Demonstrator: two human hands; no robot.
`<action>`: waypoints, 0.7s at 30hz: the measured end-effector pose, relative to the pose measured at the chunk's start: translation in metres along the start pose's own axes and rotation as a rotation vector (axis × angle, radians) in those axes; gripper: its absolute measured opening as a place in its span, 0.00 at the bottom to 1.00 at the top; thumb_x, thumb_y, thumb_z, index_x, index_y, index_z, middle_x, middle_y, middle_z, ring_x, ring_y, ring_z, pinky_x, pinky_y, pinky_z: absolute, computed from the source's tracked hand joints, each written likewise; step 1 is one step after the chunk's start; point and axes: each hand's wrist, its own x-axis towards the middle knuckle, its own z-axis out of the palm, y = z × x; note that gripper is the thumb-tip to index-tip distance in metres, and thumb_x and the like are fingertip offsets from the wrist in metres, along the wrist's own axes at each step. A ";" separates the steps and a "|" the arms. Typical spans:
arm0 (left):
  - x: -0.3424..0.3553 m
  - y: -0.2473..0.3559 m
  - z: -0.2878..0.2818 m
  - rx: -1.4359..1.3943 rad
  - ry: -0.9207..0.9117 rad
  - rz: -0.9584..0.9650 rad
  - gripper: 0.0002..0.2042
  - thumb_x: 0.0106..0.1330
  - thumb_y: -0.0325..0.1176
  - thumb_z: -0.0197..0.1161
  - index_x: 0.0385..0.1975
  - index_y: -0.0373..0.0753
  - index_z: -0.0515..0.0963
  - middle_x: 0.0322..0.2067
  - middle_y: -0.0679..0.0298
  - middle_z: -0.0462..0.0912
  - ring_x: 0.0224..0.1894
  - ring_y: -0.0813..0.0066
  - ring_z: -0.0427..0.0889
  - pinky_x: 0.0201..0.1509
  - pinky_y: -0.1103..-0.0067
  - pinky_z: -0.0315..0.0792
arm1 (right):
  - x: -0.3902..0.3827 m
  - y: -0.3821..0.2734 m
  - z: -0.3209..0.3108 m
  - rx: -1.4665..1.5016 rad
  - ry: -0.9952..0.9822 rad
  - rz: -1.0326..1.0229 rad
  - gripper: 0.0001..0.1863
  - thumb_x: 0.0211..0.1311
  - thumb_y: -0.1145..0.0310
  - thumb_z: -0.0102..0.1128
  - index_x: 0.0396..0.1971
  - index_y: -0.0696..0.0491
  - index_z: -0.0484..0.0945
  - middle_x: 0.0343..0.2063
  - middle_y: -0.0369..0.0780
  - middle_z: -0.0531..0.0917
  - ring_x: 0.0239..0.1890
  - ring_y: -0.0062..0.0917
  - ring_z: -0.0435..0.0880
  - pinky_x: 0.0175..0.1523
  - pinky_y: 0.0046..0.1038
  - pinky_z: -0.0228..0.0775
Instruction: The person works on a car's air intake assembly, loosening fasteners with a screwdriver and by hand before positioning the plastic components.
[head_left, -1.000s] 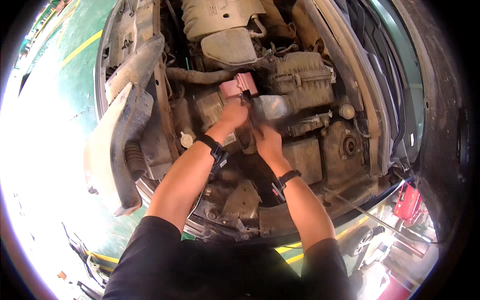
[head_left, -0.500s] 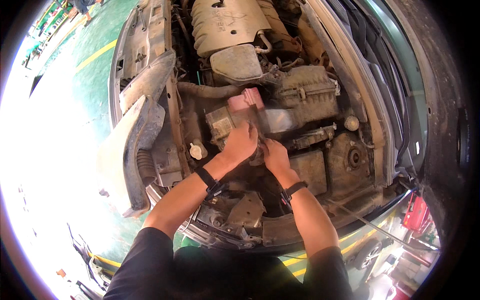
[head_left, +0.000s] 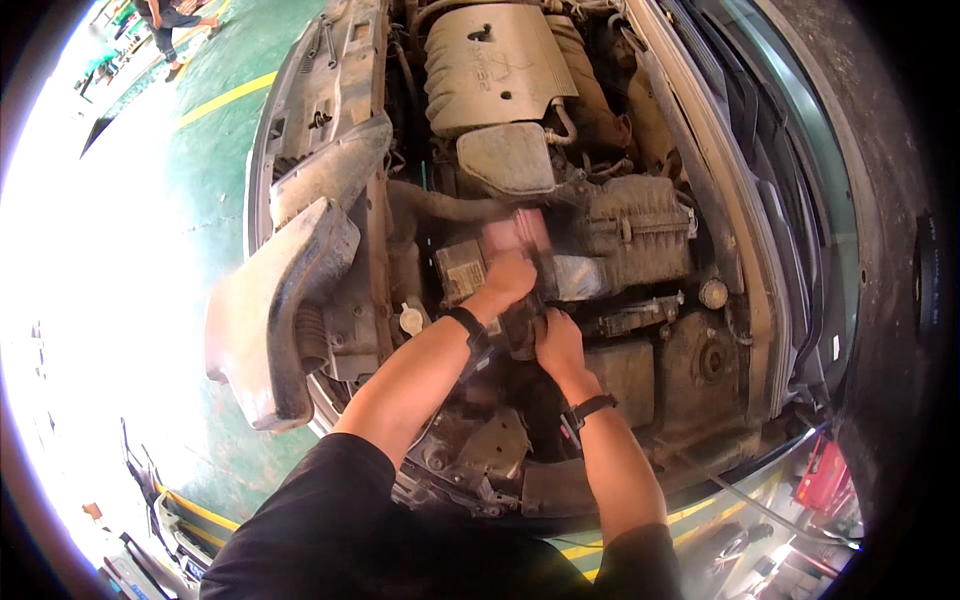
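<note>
My left hand (head_left: pixel 512 277) is closed at the near side of a pink-red plastic cover (head_left: pixel 515 231), over the dusty car battery (head_left: pixel 463 276). Its fingers curl away from view, so what they grip is hidden. Lower and to the right, my right hand (head_left: pixel 558 342) is closed at the edge of a dark, dirty part (head_left: pixel 520 325) beside the battery. Its fingertips are partly hidden, and I cannot make out what they hold. A shiny silver-grey wrapped piece (head_left: pixel 579 277) lies just right of the left hand.
The engine cover (head_left: pixel 495 70) and the air filter box (head_left: pixel 637 232) lie beyond my hands. A white-capped reservoir (head_left: pixel 411 320) stands left of the battery. The loosened air duct (head_left: pixel 270 320) sticks out at the left. A person (head_left: pixel 165 30) walks at the far left.
The whole view has shifted, with the engine bay now lower and to the right. My left hand has moved up toward the pink-red cover, farther from my right hand, which stays by the dark part.
</note>
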 end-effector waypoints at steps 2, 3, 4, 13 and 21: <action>-0.012 0.039 -0.016 -0.372 -0.070 -0.208 0.17 0.74 0.39 0.50 0.38 0.27 0.76 0.36 0.41 0.81 0.39 0.41 0.81 0.45 0.57 0.73 | -0.004 0.015 -0.004 -0.004 0.099 0.060 0.14 0.70 0.66 0.53 0.43 0.63 0.77 0.40 0.57 0.81 0.43 0.55 0.80 0.46 0.50 0.74; -0.021 0.050 -0.026 -0.551 -0.101 -0.324 0.17 0.74 0.39 0.50 0.38 0.27 0.76 0.35 0.42 0.81 0.37 0.42 0.82 0.44 0.57 0.74 | -0.005 0.017 -0.004 0.006 0.138 0.083 0.14 0.70 0.66 0.53 0.43 0.63 0.78 0.40 0.57 0.81 0.43 0.55 0.80 0.46 0.51 0.74; -0.020 0.042 -0.024 -0.615 -0.109 -0.308 0.16 0.74 0.38 0.50 0.37 0.27 0.76 0.31 0.45 0.81 0.31 0.47 0.83 0.38 0.59 0.77 | -0.003 0.013 -0.005 0.008 0.084 0.106 0.14 0.70 0.66 0.53 0.45 0.62 0.78 0.41 0.56 0.81 0.43 0.55 0.80 0.47 0.51 0.74; -0.086 0.048 -0.025 -0.167 0.123 0.178 0.09 0.68 0.32 0.55 0.38 0.31 0.73 0.23 0.41 0.79 0.29 0.41 0.81 0.31 0.55 0.74 | -0.005 0.037 -0.003 -0.005 -0.017 -0.093 0.15 0.70 0.68 0.53 0.51 0.60 0.76 0.46 0.55 0.81 0.48 0.54 0.79 0.50 0.49 0.74; -0.144 0.064 -0.008 0.185 0.021 0.462 0.11 0.66 0.30 0.57 0.43 0.32 0.67 0.30 0.49 0.81 0.28 0.47 0.82 0.28 0.60 0.76 | -0.006 0.023 -0.015 0.114 -0.111 -0.099 0.16 0.67 0.70 0.53 0.53 0.55 0.76 0.45 0.51 0.82 0.48 0.51 0.79 0.50 0.45 0.75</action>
